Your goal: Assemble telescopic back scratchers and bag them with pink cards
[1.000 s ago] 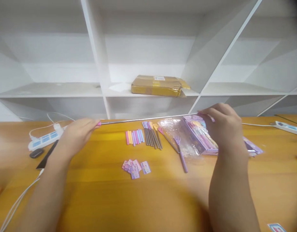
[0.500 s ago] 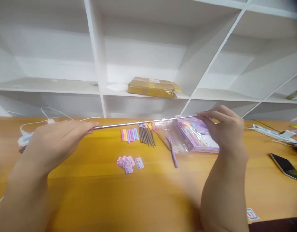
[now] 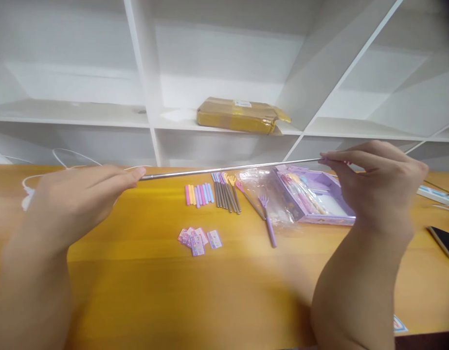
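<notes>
A thin, silvery telescopic rod stretches almost level above the table between my two hands. Its left end is closed in the fingers of my left hand, which hide what they cover. At the other end my right hand pinches the rod between thumb and fingertips. Beneath it lies a row of small claw-headed sticks with dark metal shafts. Left of these are several short pastel tubes. A purple claw-headed stick lies apart, nearer me. Small printed cards lie in a loose pile.
An open purple box with wrapped pieces inside stands at right beside clear plastic wrapping. A phone and a power strip lie far right. Behind the table rises a white shelf unit holding a taped carton.
My right hand has moved farther right, away from my left hand, and the rod between them looks longer. The view has shifted slightly; the things on the table lie as before.
</notes>
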Demonstrator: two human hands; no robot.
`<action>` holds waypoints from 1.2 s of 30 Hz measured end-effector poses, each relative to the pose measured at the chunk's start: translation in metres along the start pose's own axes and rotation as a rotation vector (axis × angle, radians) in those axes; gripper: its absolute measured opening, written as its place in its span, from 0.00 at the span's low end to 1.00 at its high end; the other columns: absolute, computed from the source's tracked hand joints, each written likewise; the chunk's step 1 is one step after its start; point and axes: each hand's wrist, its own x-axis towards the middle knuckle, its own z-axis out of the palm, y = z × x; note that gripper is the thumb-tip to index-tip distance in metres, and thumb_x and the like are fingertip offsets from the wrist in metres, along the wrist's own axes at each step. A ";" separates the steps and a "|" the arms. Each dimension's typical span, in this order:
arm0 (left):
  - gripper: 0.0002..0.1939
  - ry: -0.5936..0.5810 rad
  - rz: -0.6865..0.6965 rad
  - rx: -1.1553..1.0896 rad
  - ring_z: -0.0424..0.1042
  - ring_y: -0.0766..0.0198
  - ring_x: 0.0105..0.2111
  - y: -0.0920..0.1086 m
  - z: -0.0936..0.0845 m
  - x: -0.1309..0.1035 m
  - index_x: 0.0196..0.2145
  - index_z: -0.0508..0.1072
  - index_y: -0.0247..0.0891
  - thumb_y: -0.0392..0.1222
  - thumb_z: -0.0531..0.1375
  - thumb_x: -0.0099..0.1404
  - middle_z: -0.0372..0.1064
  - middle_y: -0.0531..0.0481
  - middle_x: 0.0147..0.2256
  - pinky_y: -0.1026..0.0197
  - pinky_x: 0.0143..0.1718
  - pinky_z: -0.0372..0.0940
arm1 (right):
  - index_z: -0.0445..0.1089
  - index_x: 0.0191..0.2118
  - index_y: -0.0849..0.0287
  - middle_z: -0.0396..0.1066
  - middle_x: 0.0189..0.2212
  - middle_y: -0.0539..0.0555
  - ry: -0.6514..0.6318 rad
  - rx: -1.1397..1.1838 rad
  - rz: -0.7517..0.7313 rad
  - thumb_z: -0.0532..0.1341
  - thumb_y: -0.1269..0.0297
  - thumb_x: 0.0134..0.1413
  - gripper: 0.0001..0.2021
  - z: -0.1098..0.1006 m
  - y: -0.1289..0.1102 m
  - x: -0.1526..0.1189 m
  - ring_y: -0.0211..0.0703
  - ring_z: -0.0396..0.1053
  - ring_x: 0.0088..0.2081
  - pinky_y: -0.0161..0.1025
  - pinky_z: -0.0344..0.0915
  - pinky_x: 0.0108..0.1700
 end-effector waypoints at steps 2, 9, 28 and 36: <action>0.23 0.011 0.043 0.093 0.72 0.69 0.29 -0.003 0.002 0.000 0.56 0.77 0.56 0.29 0.61 0.70 0.84 0.63 0.41 0.64 0.26 0.57 | 0.85 0.34 0.52 0.77 0.27 0.53 0.003 -0.016 0.006 0.69 0.54 0.63 0.10 0.003 -0.001 0.000 0.40 0.69 0.29 0.39 0.60 0.30; 0.16 -0.044 -0.024 -0.009 0.80 0.67 0.36 -0.008 0.014 -0.001 0.55 0.78 0.52 0.37 0.62 0.74 0.84 0.62 0.41 0.65 0.34 0.65 | 0.83 0.33 0.53 0.75 0.27 0.54 0.011 -0.045 0.060 0.68 0.54 0.63 0.11 0.006 -0.011 0.003 0.42 0.68 0.30 0.40 0.60 0.33; 0.17 -0.202 0.014 -0.293 0.80 0.66 0.33 0.080 0.087 -0.001 0.57 0.75 0.46 0.33 0.55 0.76 0.83 0.53 0.40 0.66 0.28 0.64 | 0.73 0.38 0.54 0.71 0.32 0.54 -0.302 0.248 -0.364 0.51 0.73 0.75 0.16 0.039 -0.195 -0.022 0.44 0.59 0.35 0.44 0.51 0.39; 0.32 -0.339 0.133 -0.214 0.75 0.66 0.29 0.072 0.087 0.000 0.68 0.65 0.53 0.26 0.55 0.72 0.81 0.54 0.41 0.63 0.24 0.53 | 0.74 0.43 0.56 0.69 0.35 0.55 -0.551 0.400 -0.362 0.51 0.71 0.75 0.14 0.047 -0.181 -0.021 0.43 0.58 0.35 0.42 0.51 0.39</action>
